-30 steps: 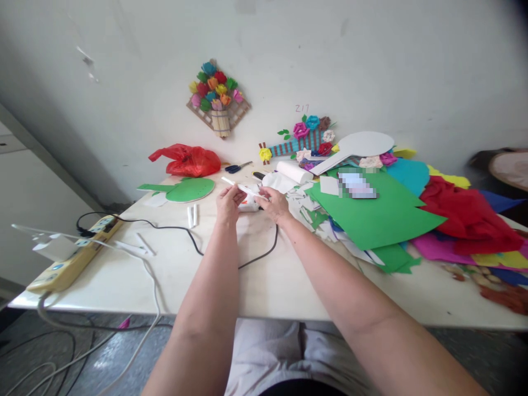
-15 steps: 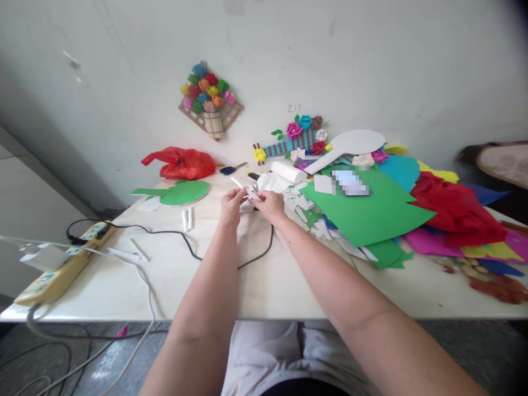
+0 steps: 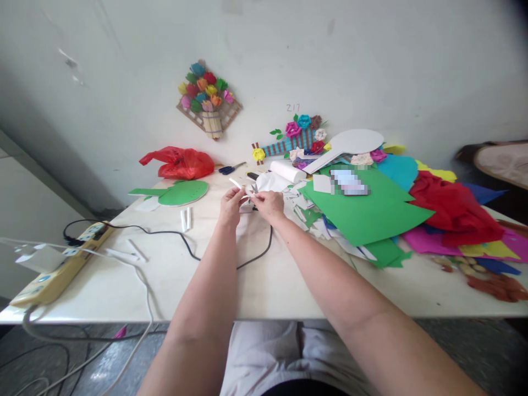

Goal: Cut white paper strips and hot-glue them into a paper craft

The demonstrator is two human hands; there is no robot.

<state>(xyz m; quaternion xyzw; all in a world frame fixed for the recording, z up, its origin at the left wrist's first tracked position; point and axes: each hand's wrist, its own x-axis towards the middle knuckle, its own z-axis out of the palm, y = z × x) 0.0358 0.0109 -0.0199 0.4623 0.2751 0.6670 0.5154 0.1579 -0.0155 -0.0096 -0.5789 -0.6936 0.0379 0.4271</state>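
Observation:
Both hands meet over the middle of the table. My left hand (image 3: 231,207) is closed on a thin white strip (image 3: 236,183), whose end sticks up past the fingers. Beside it, my right hand (image 3: 269,204) pinches the other part of the white piece. A pointed grey thing shows near the right fingertips, too small to name. Behind the hands lie a white roll (image 3: 287,171) and a crumpled white sheet (image 3: 270,182). Two short white rolls (image 3: 186,219) rest left of my left hand.
Green paper (image 3: 371,212) with a phone (image 3: 350,182) on it and paper scraps cover the right side. At left are a green paddle shape (image 3: 183,193), a red bag (image 3: 185,163), blue-handled scissors (image 3: 226,170) and a power strip (image 3: 61,269). A black cable (image 3: 165,231) runs behind the forearms.
The fingers have shifted slightly around the white strip, and the right fingertips sit a little further left. The whole view has moved very slightly.

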